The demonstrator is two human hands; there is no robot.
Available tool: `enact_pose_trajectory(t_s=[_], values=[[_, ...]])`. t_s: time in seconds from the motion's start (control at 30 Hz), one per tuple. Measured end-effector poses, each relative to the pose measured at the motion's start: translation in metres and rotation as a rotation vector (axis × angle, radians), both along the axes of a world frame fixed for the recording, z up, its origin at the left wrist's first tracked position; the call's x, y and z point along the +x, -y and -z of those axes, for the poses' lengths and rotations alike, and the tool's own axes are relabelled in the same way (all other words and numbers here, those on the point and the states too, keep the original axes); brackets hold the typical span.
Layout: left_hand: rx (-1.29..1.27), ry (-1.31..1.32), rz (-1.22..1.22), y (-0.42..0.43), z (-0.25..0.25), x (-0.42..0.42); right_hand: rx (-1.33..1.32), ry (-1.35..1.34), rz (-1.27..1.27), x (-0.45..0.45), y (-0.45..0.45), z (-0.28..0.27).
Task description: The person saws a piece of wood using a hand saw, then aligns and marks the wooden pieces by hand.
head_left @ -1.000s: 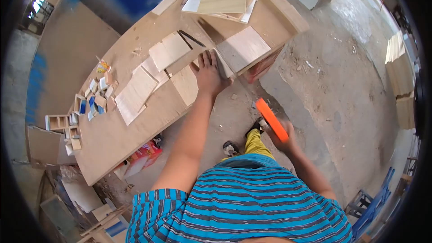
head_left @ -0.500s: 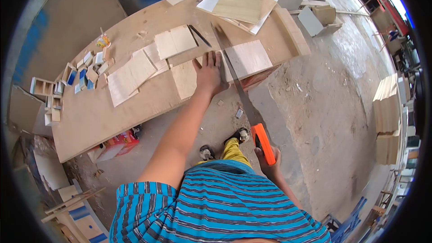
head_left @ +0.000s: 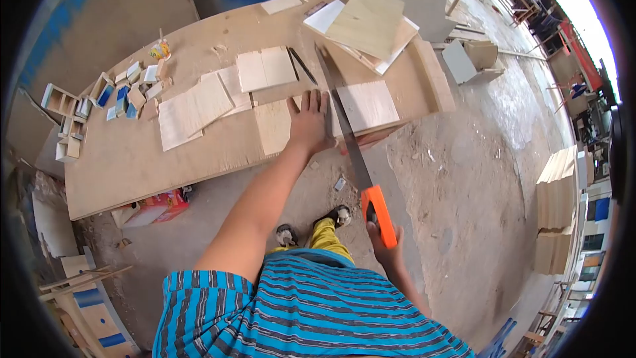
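My left hand [head_left: 309, 123] lies flat with fingers spread on a pale wooden board [head_left: 273, 127] near the front edge of the workbench [head_left: 199, 169]. My right hand [head_left: 385, 242] is closed round the orange handle of a hand saw [head_left: 380, 215], below the bench edge. The saw's dark blade runs up and left across the bench, between my left hand and a lighter board [head_left: 368, 105] on the right. Beyond my left hand lie another pale board [head_left: 266, 69] and a thin dark strip [head_left: 303, 65].
Stacked boards [head_left: 366, 23] lie at the bench's back right, beside a raised wooden edge [head_left: 434, 76]. Small wood blocks [head_left: 136, 97], box pieces [head_left: 59, 101] and a small yellow container [head_left: 160, 49] are at left. A red box [head_left: 159, 209] sits under the bench.
The saw blade, hardly visible a second ago, now lies across the bench beside my left hand. The view has turned, and my left hand still rests on the board.
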State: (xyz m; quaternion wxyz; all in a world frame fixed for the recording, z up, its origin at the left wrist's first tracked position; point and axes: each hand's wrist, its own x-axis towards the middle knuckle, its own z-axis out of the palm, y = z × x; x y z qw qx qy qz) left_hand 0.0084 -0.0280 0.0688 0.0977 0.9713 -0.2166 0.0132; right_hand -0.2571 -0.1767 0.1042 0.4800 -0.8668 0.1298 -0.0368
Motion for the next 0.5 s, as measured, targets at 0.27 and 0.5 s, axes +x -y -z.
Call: enact_pose_trajectory(t_s=[0.27,0.5], values=[[0.005,0.011,0.008,-0.002,0.002,0.002,0.151,0.106,0.041,0.085,-0.009,0.029],[0.13,-0.097,0.096,-0.008,-0.009,0.013,0.27,0.146,0.125,0.082,-0.004,0.044]])
